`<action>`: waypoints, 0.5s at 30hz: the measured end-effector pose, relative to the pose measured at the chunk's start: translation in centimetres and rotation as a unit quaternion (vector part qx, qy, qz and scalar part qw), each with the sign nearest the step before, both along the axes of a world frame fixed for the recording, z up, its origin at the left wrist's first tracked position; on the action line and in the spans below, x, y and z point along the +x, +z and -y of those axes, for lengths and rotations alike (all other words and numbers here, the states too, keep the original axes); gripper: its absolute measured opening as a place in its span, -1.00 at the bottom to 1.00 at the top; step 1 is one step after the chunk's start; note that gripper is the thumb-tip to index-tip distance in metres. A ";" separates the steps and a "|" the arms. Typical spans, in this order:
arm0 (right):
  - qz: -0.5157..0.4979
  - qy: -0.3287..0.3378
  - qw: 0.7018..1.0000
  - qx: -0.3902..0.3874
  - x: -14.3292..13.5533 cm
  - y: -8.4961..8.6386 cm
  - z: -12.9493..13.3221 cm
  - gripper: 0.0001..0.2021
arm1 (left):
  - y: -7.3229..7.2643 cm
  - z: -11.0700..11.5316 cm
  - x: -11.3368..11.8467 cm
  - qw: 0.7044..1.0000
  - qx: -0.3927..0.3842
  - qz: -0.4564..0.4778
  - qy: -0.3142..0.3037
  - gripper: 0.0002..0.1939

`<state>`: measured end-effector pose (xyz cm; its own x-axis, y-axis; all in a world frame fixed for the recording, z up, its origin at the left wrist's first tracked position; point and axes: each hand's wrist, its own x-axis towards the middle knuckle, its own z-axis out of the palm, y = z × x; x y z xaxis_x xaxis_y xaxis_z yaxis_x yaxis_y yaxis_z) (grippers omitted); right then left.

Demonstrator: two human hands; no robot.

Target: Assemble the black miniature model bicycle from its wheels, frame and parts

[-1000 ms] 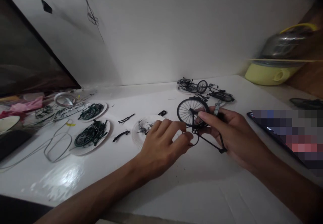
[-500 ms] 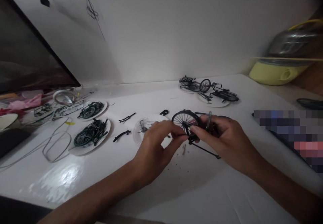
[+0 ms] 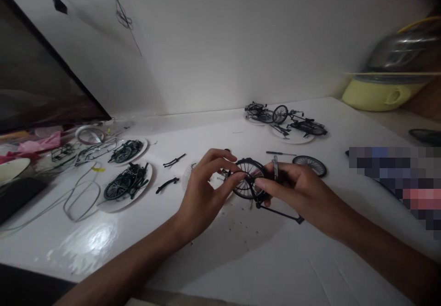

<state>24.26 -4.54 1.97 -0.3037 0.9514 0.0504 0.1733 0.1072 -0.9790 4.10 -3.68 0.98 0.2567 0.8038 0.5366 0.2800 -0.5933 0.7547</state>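
Observation:
A black model bicycle frame (image 3: 280,212) with a spoked wheel (image 3: 251,167) at its left end is held above the table. My right hand (image 3: 308,195) is closed round it, thumb pressed near the hub, fingers largely hidden behind; a silvery piece (image 3: 275,167) juts up beside them. Thumb and fingertips of my left hand (image 3: 206,193) pinch at the wheel's left edge. Partly covered by that hand, a paper plate (image 3: 187,177) holds small parts. A loose wheel (image 3: 309,165) and a thin screwdriver-like tool (image 3: 280,153) lie past my right hand.
Plates with dark green bicycle parts (image 3: 126,184) stand left, near a wire loop (image 3: 82,200) and tape roll (image 3: 90,134). Two slim black parts (image 3: 167,184) lie mid-table. Black model bicycles (image 3: 303,126) rest at the back. A yellow pot (image 3: 372,97) stands far right.
My left hand has shifted up from the lower hub area to the wheel's left edge, its fingers more arched. The bicycle has tipped slightly in my right hand, uncovering the loose wheel behind.

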 end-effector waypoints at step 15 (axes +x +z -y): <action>-0.124 -0.037 0.985 -0.113 0.4 -1.6 -0.6 -0.83 | -0.1 0.3 0.0 0.975 0.166 -0.145 -0.032 -0.94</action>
